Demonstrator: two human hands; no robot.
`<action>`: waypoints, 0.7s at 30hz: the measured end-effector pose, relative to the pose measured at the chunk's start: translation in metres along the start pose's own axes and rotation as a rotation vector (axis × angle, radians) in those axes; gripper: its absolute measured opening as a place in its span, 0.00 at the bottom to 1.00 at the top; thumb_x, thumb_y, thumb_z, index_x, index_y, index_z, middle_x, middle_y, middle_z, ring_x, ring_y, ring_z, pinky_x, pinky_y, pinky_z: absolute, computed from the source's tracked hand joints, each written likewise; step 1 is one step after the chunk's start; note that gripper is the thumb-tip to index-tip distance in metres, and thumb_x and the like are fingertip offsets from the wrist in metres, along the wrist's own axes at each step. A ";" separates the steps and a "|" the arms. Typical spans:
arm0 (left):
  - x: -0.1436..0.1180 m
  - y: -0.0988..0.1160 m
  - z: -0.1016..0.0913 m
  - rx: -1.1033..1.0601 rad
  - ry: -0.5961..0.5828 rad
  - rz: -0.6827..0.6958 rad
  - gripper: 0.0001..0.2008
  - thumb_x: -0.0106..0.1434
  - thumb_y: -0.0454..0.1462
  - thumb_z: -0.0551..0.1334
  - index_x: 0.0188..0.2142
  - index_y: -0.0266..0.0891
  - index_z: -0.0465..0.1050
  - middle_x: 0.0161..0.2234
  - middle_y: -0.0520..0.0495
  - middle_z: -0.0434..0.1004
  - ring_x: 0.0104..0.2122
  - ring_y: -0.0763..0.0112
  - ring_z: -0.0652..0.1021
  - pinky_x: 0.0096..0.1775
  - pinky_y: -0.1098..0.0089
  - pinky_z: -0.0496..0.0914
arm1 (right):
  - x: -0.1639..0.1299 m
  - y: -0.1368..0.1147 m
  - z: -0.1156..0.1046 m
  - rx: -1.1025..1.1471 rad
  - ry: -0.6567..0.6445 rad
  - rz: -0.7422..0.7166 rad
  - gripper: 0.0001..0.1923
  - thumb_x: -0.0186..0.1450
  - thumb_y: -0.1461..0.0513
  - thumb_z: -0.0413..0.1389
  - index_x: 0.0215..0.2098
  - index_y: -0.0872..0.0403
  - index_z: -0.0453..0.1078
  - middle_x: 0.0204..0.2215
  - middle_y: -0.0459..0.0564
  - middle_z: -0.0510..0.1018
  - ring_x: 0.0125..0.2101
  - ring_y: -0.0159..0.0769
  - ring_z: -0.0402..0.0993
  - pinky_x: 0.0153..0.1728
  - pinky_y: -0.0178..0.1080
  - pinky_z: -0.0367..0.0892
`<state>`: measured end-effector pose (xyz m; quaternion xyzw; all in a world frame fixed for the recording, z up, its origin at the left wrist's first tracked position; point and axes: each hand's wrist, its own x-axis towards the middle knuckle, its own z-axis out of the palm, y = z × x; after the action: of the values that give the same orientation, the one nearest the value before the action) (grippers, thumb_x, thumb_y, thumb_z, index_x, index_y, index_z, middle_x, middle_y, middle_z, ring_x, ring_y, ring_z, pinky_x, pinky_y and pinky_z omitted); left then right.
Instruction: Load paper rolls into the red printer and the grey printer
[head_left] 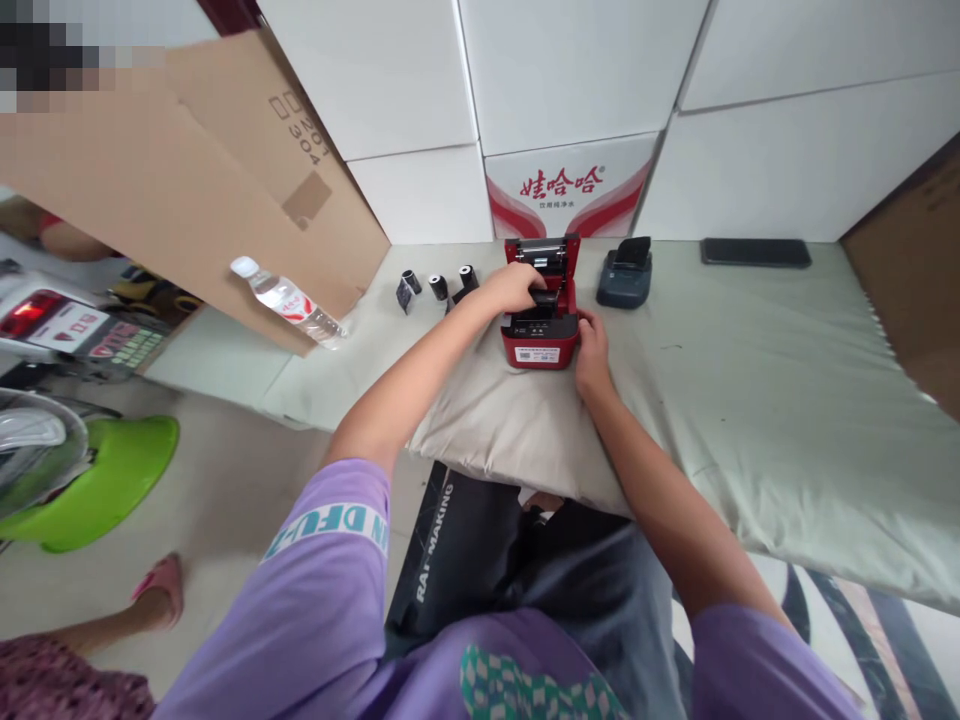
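A red and black label printer (541,352) stands on the cloth-covered surface with its lid raised. My left hand (517,288) reaches over its left wall, fingers curled down into the compartment at a dark roll (545,298). The fingertips are partly hidden inside. Against the printer's lower right side rests my right hand (592,350), its fingers bent around the casing. To the left of the printer are small dark rolls (438,287), one with a loose strip (405,295) hanging off it.
Right of the printer sit a dark blue device (624,280) with its flap up and a flat black phone-like slab (756,252). A water bottle (292,305) leans by a cardboard sheet (247,150). White boxes (585,70) line the back. Another person's foot (161,590) shows at lower left.
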<state>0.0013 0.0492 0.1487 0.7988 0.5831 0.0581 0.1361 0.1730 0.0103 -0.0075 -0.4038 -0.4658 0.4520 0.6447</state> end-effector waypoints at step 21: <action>-0.074 -0.203 -0.018 0.158 -0.058 -0.489 0.23 0.52 0.37 0.70 0.49 0.46 0.81 0.49 0.44 0.86 0.51 0.53 0.81 0.55 0.63 0.72 | 0.004 -0.002 0.002 -0.013 0.049 0.037 0.20 0.66 0.45 0.57 0.46 0.48 0.75 0.47 0.50 0.82 0.52 0.44 0.77 0.64 0.54 0.70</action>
<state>-0.2125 0.0398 0.1132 0.6436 0.7574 -0.0450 0.1000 0.1719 0.0133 -0.0039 -0.4277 -0.4453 0.4509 0.6446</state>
